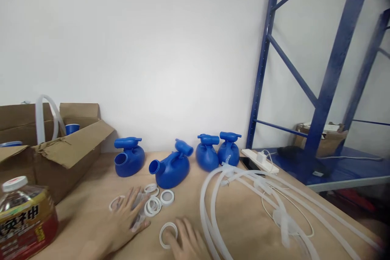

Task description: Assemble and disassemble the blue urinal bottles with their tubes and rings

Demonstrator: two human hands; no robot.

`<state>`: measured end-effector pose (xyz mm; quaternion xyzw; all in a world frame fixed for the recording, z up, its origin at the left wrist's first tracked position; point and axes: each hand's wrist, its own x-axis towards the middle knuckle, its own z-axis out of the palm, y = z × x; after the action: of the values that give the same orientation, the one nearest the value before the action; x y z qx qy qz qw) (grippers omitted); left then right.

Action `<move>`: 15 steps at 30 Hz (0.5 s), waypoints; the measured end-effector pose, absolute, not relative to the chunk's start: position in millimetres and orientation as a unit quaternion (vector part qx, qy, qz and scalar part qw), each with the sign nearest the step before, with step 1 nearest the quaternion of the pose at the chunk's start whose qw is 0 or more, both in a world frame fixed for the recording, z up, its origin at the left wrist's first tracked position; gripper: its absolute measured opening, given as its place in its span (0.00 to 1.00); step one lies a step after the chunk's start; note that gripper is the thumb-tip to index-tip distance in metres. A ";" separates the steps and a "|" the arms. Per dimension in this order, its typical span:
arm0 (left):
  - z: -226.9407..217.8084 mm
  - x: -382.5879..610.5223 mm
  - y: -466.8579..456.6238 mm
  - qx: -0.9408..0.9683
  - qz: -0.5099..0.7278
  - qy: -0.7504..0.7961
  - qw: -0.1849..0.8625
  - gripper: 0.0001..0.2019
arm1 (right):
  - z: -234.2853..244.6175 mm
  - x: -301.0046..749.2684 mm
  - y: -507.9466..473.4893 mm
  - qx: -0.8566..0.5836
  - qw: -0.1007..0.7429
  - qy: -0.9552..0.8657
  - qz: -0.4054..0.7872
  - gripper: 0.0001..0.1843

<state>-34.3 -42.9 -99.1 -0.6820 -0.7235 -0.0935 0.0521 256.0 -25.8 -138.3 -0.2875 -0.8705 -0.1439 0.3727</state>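
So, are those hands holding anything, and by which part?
Possibly a white ring, at its rim, by the right hand; whether it's gripped cannot be told. The left hand spreads over other rings, no grip visible.

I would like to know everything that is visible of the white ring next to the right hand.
The white ring is round, with a narrow rim and an open centre, and looks like plastic. It is at the near part of the light-brown table, apart from the other white rings. The right hand has its thumb over the opening, apparently touching it. Whether it lies flat or tilted is unclear.
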 end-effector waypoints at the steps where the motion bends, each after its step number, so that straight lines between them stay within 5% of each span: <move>1: -100.8 -37.0 -35.8 -0.695 -0.093 -0.711 0.049 0.32 | -143.7 235.3 -11.8 -0.263 0.380 -0.871 -0.164 0.20; 9: -143.5 -61.7 -10.6 -0.698 -0.150 -0.692 0.111 0.23 | -167.7 195.5 36.7 -0.282 0.422 -0.859 -0.075 0.19; 15: -135.5 -54.7 -24.2 -0.711 -0.212 -0.658 0.128 0.16 | -150.7 226.9 27.5 -0.320 0.332 -0.885 0.065 0.09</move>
<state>-54.7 -24.2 -135.5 -0.7115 -0.6576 -0.2119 0.1283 226.9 27.5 -150.7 -0.3204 -0.8848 0.0653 0.3320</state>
